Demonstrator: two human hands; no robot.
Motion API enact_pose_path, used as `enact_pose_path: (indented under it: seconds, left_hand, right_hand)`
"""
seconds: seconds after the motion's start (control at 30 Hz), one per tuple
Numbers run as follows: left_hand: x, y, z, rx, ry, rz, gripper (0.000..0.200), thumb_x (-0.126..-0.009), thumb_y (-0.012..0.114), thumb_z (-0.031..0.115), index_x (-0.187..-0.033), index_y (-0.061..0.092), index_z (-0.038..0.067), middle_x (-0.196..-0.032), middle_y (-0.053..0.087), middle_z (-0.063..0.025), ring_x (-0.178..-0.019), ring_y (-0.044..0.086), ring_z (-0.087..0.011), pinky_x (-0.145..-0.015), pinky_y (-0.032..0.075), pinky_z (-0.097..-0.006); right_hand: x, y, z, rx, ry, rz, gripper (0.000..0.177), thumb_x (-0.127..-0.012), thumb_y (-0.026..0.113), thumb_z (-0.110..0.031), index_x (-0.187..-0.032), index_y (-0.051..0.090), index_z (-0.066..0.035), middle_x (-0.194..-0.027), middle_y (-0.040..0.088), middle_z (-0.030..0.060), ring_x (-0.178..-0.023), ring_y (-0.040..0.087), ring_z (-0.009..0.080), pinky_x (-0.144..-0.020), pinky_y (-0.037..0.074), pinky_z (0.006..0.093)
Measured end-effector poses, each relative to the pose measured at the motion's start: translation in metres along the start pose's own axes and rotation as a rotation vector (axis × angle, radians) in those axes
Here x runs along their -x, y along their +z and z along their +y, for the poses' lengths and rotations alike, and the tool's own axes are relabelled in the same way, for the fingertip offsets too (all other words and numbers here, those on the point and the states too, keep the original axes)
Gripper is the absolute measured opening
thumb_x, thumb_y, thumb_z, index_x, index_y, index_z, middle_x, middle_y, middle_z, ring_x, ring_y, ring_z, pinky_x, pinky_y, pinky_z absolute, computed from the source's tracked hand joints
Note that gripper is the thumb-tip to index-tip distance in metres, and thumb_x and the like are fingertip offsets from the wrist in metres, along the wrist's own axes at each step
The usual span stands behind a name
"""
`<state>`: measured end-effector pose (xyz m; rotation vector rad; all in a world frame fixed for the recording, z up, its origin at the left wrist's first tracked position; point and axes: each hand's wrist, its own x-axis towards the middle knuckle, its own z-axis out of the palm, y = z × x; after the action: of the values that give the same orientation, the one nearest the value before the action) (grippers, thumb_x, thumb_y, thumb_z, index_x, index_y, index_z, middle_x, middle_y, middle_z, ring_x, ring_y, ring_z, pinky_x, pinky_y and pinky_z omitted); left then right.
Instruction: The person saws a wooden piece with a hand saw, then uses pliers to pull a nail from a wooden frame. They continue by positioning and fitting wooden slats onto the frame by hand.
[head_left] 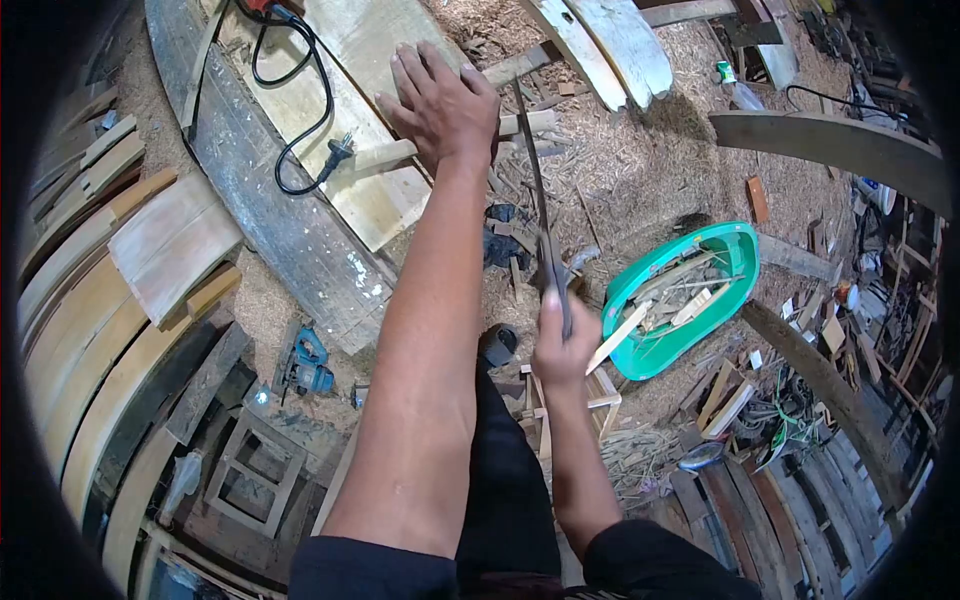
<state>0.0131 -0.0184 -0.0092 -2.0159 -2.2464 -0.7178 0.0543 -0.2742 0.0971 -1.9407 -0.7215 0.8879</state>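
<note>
My left hand lies spread over a pale narrow wooden stick and the wide boards beneath it. The stick juts out past the boards' right edge. My right hand is wrapped round the lower end of a long, thin dark blade-like tool. That tool points up and away, and its far part passes beside the stick's right end. Motion blurs the right hand and the tool's near end, so whether the blade touches the stick is unclear.
A black cable with a plug rests on the boards. On the right is a green tub of wood scraps. A blue power tool lies at lower left. Curved planks stand at right; shavings cover the floor.
</note>
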Motion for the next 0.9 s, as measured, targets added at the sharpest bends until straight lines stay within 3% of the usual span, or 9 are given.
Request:
enact_pose_path:
  seconds: [0.13, 0.27, 0.37, 0.57, 0.7, 0.87, 0.9]
  left_hand:
    - [0.004, -0.001, -0.002, 0.009, 0.003, -0.008, 0.058, -0.087, 0.049, 0.032, -0.137, 0.047, 0.004, -0.147, 0.039, -0.0174, -0.141, 0.032, -0.0299, -0.113, 0.016, -0.0605]
    - [0.0, 0.001, -0.002, 0.0, 0.006, -0.02, 0.058, -0.088, 0.048, 0.034, -0.138, 0.047, 0.004, -0.148, 0.038, -0.0178, -0.141, 0.03, -0.0298, -0.113, 0.016, -0.0601]
    - [0.0, 0.001, -0.001, 0.0, 0.001, -0.031, 0.059, -0.089, 0.047, 0.036, -0.139, 0.045, 0.003, -0.149, 0.037, -0.0189, -0.142, 0.03, -0.03, -0.113, 0.016, -0.0601]
    - [-0.001, 0.0, -0.003, 0.012, 0.014, -0.034, 0.06, -0.089, 0.047, 0.034, -0.139, 0.044, 0.003, -0.149, 0.036, -0.0193, -0.141, 0.031, -0.0312, -0.113, 0.015, -0.0603]
    - [0.002, 0.003, -0.003, 0.036, 0.013, -0.027, 0.06, -0.086, 0.049, 0.032, -0.139, 0.045, 0.002, -0.148, 0.037, -0.0195, -0.14, 0.031, -0.032, -0.112, 0.015, -0.0616]
    - [0.0, 0.001, -0.001, 0.048, 0.003, -0.014, 0.06, -0.085, 0.049, 0.031, -0.138, 0.045, 0.002, -0.148, 0.037, -0.019, -0.142, 0.029, -0.0307, -0.113, 0.014, -0.0613]
    - [0.0, -0.003, 0.0, 0.063, -0.003, -0.042, 0.061, -0.086, 0.049, 0.032, -0.139, 0.045, 0.003, -0.148, 0.037, -0.0188, -0.142, 0.029, -0.0307, -0.113, 0.014, -0.0608]
  right_hand:
    - [-0.055, 0.023, -0.014, 0.065, -0.046, -0.019, 0.031, -0.093, 0.057, -0.02, -0.07, 0.058, 0.0, -0.05, 0.046, 0.0072, -0.047, 0.046, 0.0108, -0.046, 0.037, 0.0315]
    - [0.022, -0.009, 0.001, 0.034, -0.025, -0.025, 0.03, -0.092, 0.058, -0.019, -0.069, 0.057, 0.0, -0.051, 0.046, 0.006, -0.048, 0.047, 0.009, -0.046, 0.037, 0.0306]
    - [0.029, -0.017, 0.002, 0.023, 0.035, -0.048, 0.028, -0.091, 0.059, -0.019, -0.071, 0.059, 0.0, -0.052, 0.046, 0.006, -0.049, 0.048, 0.0087, -0.046, 0.038, 0.03]
    - [-0.053, 0.011, -0.019, 0.034, 0.015, -0.067, 0.032, -0.093, 0.058, -0.024, -0.073, 0.059, 0.0, -0.052, 0.049, 0.0073, -0.049, 0.048, 0.0105, -0.047, 0.039, 0.0312]
    - [0.014, -0.009, -0.003, -0.003, -0.008, -0.015, 0.03, -0.091, 0.059, -0.018, -0.068, 0.055, 0.001, -0.05, 0.044, 0.0071, -0.046, 0.044, 0.01, -0.044, 0.036, 0.0315]
    - [0.023, -0.02, 0.024, -0.034, 0.017, 0.114, 0.032, -0.092, 0.058, -0.019, -0.067, 0.052, -0.001, -0.051, 0.043, 0.0021, -0.047, 0.041, 0.0091, -0.044, 0.033, 0.03]
    - [0.015, -0.022, 0.037, -0.182, 0.167, 0.156, 0.032, -0.092, 0.058, -0.019, -0.066, 0.052, -0.002, -0.052, 0.044, 0.0003, -0.049, 0.041, 0.0076, -0.044, 0.032, 0.029]
